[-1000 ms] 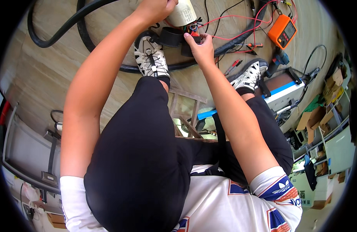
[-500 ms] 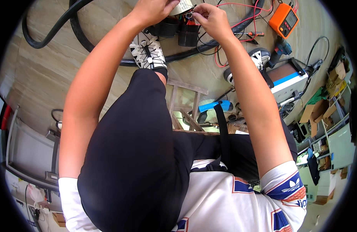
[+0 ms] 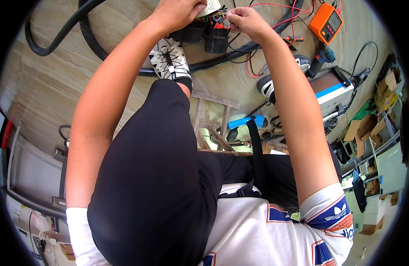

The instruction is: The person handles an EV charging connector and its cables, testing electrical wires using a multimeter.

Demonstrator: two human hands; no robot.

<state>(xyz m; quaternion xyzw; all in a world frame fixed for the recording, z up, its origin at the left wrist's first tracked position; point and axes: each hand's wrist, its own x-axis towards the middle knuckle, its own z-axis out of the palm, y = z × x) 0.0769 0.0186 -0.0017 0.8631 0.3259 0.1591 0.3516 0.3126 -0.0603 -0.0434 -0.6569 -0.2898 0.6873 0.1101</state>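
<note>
While a black-trousered leg (image 3: 147, 177) fills the foreground, a white-and-black shoe (image 3: 169, 55) stands past it. Just beyond are two black cup-shaped parts (image 3: 215, 42), near coloured wires (image 3: 218, 19) from a cream cylinder (image 3: 210, 9) at the top edge. The left hand (image 3: 178, 13)'s fingers grip the cylinder; the right hand (image 3: 249, 22)'s fingers bunch beside the wires, but whether they pinch one I cannot tell. Off right lies an orange meter (image 3: 325, 23).

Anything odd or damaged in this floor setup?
Mostly untidy: coloured wires bunch exposed by the cream cylinder, near the right hand, and the blue power tool lies beside the right shoe, where it might get kicked. No spill or damage visible.
</note>
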